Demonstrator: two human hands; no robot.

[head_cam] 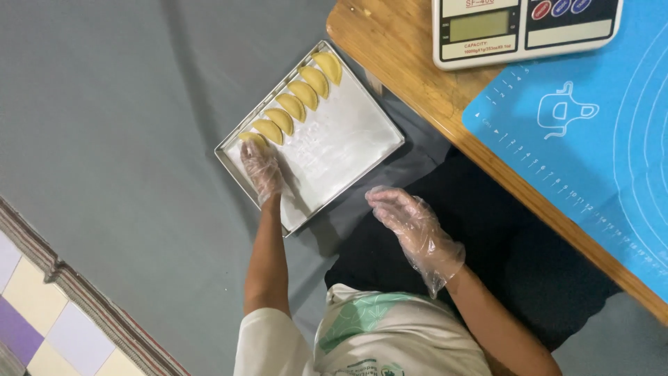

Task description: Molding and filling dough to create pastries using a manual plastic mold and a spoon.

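pastries: six yellow half-moon dough pockets (292, 104), smooth and raw-looking, lined up in one row along the upper-left edge of the tray (348, 139). Each overlaps the next a bit, like shingles.

which way they point: the row runs diagonally from the tray's left corner up to its top corner. Each one's long axis sits crosswise to that row, curved edges all facing the same way.

last pastry: the one at the tray's left corner (252, 139) is right at the fingertips of the left hand, partly covered by them.

left hand: left hand (262, 170) in a clear plastic glove, fingers stretched out flat over the tray's left corner, resting on that end pastry. Not clamped on it as far as I can tell, more like pressing or placing.

right hand: right hand (410, 223), also gloved, hanging open with nothing in it, off the tray just past its lower-right edge, above dark fabric.

tray: shallow rectangular metal pan sitting on a grey floor cloth (104, 139), turned diagonally, the rest of its surface bare and whitish.

scale: white digital kitchen scale (525, 28) at the top edge of the wooden table (417, 90), with a greyish display window and round red and blue buttons.

mat: bright blue baking mat (591, 153) with white ruler marks, circle lines and a little outline drawing, covering the table's right side.

floor corner: striped rug edge and pale yellow/purple tiles (28, 313) at lower left.
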